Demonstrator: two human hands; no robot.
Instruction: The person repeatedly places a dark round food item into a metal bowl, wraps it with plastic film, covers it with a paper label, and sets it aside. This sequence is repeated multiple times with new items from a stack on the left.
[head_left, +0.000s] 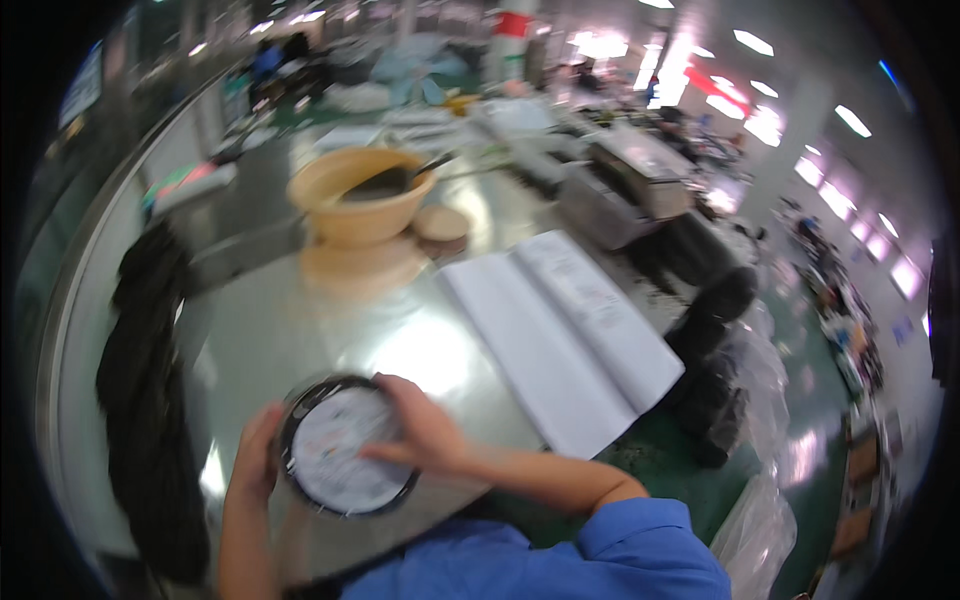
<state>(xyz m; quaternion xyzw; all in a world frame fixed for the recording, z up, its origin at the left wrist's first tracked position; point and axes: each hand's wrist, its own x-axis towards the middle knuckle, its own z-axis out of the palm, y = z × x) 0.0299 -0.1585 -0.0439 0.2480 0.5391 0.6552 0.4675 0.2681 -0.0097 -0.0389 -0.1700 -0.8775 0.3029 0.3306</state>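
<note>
Both my hands hold a round, dark-rimmed container (349, 450) near the front edge of the metal table (262, 330). Its pale, flat top bears blurred markings. My left hand (259, 454) grips the rim from the left. Across the right side lies my right hand (420, 427), its thumb over the top and its fingers at the far rim. To the right lies an open book with white pages (555, 345). Beyond the container stands a yellow plastic basin (356, 217) with something dark in it, and beside it a small round tan-topped object (441, 227).
A long bundle of dark material (150, 405) hangs along the table's left edge. Grey metal boxes (604, 206) stand at the back right. Black bundles (712, 322) and clear plastic sheeting (754, 525) lie right of the table. Far off, people are blurred.
</note>
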